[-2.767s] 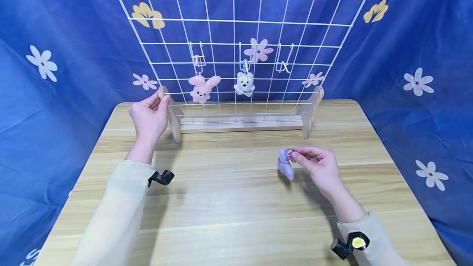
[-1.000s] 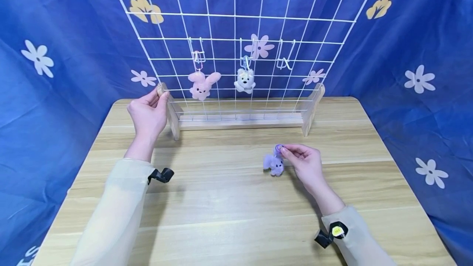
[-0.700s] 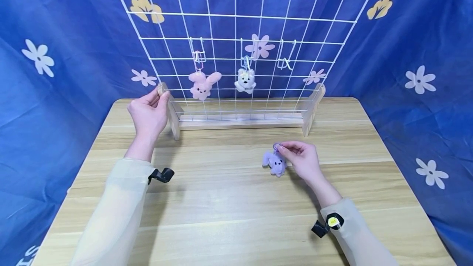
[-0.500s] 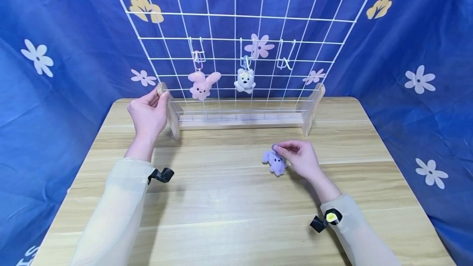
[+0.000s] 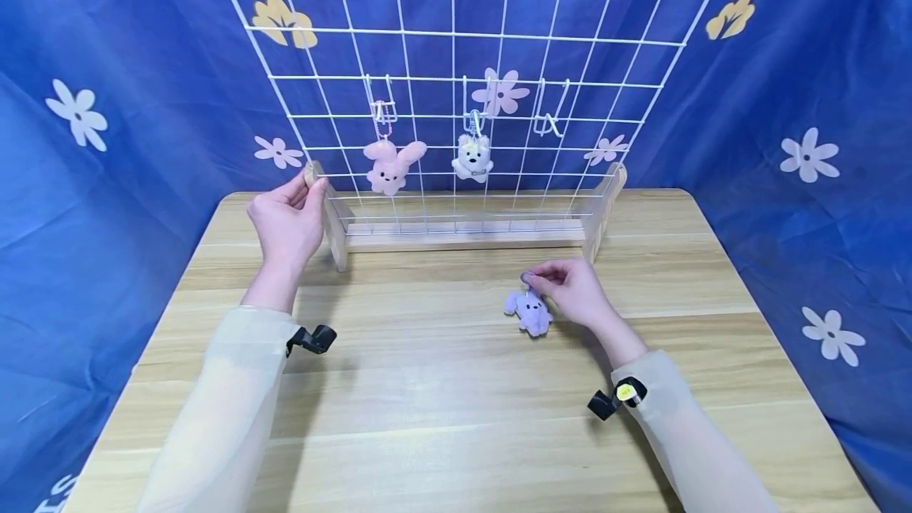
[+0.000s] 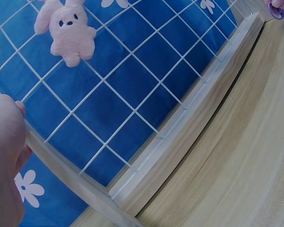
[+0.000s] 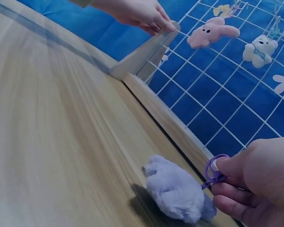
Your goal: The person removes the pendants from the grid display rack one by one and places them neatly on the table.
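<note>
My right hand (image 5: 575, 291) pinches the purple ring (image 7: 216, 166) of a fluffy purple plush keychain (image 5: 533, 313), which dangles low over the table in front of the rack. With thumb and fingers, my left hand (image 5: 286, 220) grips the top of the rack's left wooden end piece (image 5: 333, 226). On the white wire grid (image 5: 453, 46) hang a pink bunny plush keychain (image 5: 389, 169) and a white bear plush keychain (image 5: 473, 158), each from a hook. To their right, a third white hook (image 5: 548, 123) carries nothing.
The wooden rack base (image 5: 463, 237) stands near the back of the wood-grain table (image 5: 399, 418). Its right end piece (image 5: 604, 212) rises beyond my right hand. Blue flower-print cloth (image 5: 805, 101) surrounds the table at the back and sides.
My right hand has moved left and toward the rack with the purple plush keychain, whose face has turned to the front. The left hand has stayed on the end piece.
</note>
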{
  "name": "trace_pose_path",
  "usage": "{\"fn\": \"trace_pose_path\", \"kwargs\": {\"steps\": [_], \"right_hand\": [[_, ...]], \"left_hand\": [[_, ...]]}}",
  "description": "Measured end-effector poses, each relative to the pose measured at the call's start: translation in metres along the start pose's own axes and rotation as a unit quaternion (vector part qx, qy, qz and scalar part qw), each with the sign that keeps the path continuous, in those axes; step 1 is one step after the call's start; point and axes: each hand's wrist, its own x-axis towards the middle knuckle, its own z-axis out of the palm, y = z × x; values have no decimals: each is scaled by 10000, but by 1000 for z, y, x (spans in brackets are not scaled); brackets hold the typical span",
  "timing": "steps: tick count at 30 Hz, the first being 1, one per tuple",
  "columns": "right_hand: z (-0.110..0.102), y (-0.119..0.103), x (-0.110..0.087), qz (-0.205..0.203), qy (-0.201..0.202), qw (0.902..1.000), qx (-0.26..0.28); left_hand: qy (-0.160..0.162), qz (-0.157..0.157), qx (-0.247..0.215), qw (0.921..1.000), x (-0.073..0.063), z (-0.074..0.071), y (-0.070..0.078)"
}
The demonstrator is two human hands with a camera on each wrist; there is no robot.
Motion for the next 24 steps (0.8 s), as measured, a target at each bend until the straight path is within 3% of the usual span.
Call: {"fn": "trace_pose_path", "kwargs": {"steps": [6,12,24], "right_hand": [[2,5,8,-76,62,10000,1],[4,14,14,98,176,9990,388],[4,23,19,377,338,9975,491]], "left_hand": [[20,68,5,10000,0,0,-1],[6,71,17,10000,0,1,-1],[25,130,-47,9999,0,2,-3]]}}
